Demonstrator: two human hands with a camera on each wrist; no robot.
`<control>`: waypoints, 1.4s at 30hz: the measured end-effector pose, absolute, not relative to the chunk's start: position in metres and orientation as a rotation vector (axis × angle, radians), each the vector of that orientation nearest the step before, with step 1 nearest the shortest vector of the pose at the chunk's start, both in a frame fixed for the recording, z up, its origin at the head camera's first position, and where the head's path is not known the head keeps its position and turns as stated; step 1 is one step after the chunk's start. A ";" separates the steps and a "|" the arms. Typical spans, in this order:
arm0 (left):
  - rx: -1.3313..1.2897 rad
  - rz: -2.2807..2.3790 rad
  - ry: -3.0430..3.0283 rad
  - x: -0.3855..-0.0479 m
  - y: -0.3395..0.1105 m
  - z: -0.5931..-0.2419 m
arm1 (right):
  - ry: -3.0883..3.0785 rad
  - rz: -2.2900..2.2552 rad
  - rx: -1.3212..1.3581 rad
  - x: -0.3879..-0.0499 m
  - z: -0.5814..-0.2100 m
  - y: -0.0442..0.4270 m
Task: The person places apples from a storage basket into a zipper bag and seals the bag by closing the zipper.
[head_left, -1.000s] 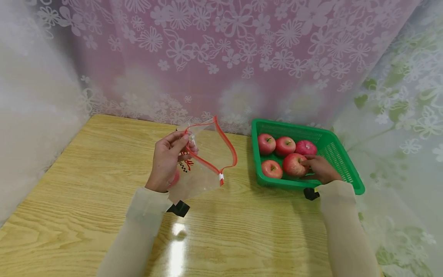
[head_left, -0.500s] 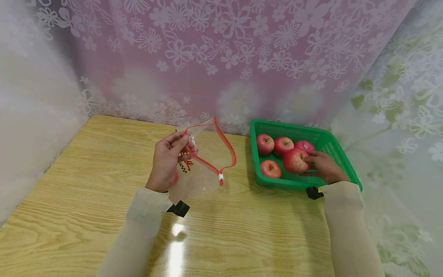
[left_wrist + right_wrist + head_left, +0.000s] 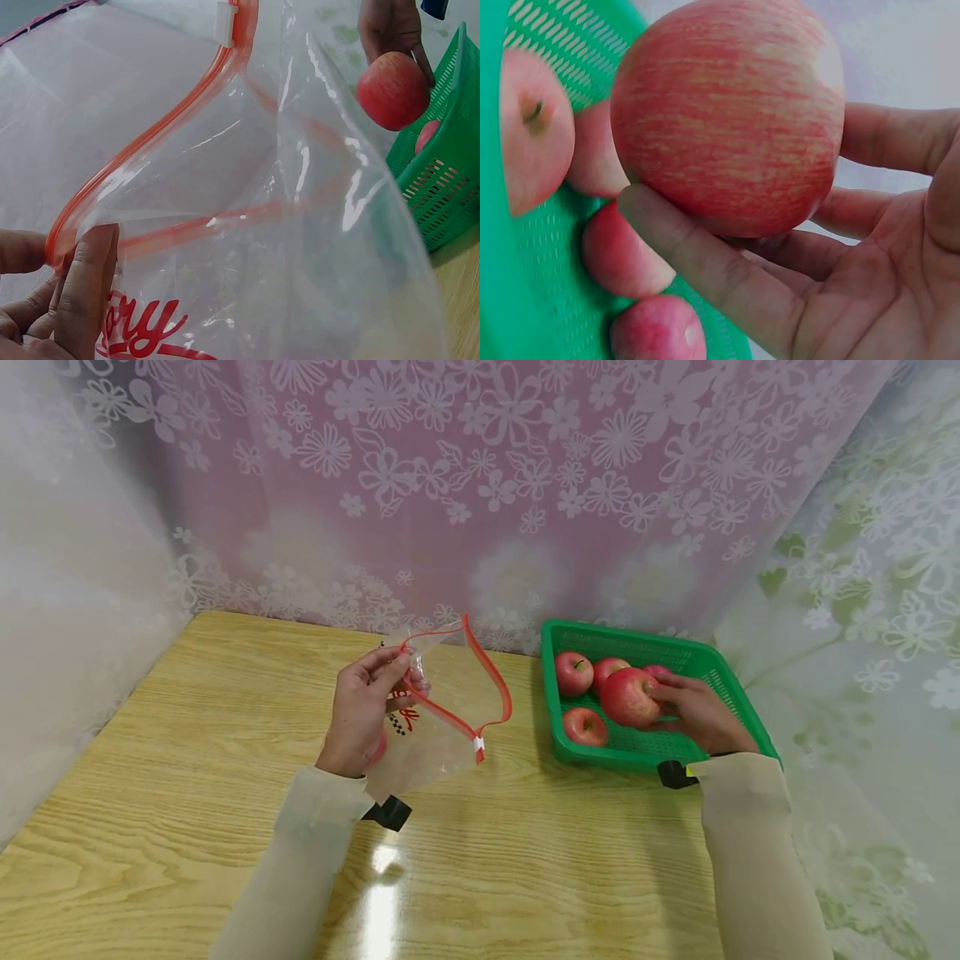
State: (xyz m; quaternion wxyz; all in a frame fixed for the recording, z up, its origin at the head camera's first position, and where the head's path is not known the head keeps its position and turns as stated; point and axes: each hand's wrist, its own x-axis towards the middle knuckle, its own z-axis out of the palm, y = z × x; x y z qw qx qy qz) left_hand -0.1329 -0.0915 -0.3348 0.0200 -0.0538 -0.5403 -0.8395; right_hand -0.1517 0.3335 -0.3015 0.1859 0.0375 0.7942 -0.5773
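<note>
- Across the far side, pink flowered cloth [image 3: 480, 485] hanging behind the table.
- Under everything, wood-grain table [image 3: 540, 860], glare patch at near edge.
- Right side of table: green basket [image 3: 600, 757], slotted walls, set slightly askew.
- Left of basket, well apart: clear zip bag [image 3: 450, 685] with red edging and red print, mouth spread and facing right, toward basket.
- Left hand [image 3: 363, 710]: pinching left edge of bag mouth between thumb and fingers, per left wrist view.
- Right hand [image 3: 697, 714]: thumb and fingers wrapped on the held apple from its right side.
- Held apple [image 3: 628, 697]: red, streaked, looks raised over the basket's near-middle part; gap below can't be judged exactly. Step in hand reads as lifting an apple out. Next move seems to call for carrying it left past the basket wall to the bag mouth, left hand keeping that mouth wide.
- Four other apples [image 3: 574, 673] in the basket: three in a far row, one near left.
- Pinkish-red round thing [image 3: 378, 748] partly hidden by left wrist, probably an apple; inside or behind the bag, can't tell.
- White slider [image 3: 479, 743] at near-right corner of the bag's edging, zip undone.
</note>
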 end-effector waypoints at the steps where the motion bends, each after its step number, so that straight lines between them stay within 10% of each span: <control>1: -0.168 -2.604 -1.678 -0.133 -0.091 -0.335 | 2.233 -1.634 0.095 -0.151 -0.300 0.331; 42: -0.151 -2.621 -1.673 -0.131 -0.088 -0.333 | 2.037 -1.742 -0.268 -0.155 -0.273 0.208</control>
